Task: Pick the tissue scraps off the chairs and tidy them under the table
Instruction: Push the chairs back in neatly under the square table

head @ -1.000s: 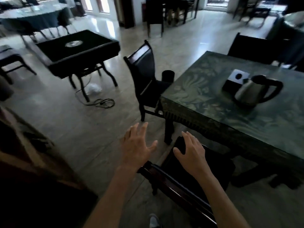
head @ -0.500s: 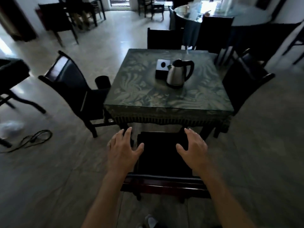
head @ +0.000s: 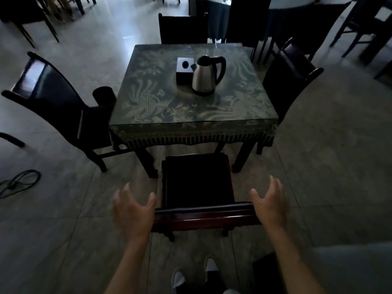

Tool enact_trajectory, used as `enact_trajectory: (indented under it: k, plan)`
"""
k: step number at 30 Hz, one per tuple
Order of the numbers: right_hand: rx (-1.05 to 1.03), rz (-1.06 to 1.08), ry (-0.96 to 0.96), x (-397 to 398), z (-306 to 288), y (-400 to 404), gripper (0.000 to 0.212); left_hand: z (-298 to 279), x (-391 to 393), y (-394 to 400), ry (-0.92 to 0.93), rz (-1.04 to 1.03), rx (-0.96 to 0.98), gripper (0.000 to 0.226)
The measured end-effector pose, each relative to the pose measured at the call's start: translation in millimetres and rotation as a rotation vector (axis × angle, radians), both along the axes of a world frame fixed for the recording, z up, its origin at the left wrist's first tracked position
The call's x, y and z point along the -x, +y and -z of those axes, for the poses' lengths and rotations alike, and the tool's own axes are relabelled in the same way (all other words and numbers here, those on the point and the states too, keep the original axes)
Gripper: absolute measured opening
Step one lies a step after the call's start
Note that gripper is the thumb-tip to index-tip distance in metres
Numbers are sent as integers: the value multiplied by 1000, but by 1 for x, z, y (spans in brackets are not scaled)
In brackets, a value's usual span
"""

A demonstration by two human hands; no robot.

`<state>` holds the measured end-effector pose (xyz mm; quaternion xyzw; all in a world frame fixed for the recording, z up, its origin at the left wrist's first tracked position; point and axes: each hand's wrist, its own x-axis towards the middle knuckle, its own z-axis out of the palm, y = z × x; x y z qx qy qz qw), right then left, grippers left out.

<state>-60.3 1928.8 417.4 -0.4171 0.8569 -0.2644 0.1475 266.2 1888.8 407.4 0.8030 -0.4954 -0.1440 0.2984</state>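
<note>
Hands now spread apart vs 0.5 s ago: left hand (head: 133, 210) & right hand (head: 270, 203) flank chair (head: 198, 187) back, fingers wide, holding nothing. Likely about to push chair under counter (head: 191, 115); no scraps visible on seat.

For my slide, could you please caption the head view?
Both open hands, left hand and right hand, flank the near chair's backrest before the table.

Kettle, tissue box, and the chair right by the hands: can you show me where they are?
kettle (head: 203, 78): head view, on its shiny metal body.
tissue box (head: 184, 68): head view, on its white top.
chair (head: 197, 181): head view, on its dark seat.
</note>
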Motion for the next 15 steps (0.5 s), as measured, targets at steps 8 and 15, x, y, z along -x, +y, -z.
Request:
enact_trajectory:
  k: [8, 15]
  plan:
    - [309, 716, -757, -1, 39, 20, 80, 42, 7, 30, 1205, -769, 3, 73]
    - [437, 941, -1381, -14, 45, 26, 58, 37, 67, 31, 1552, -679, -172, 53]
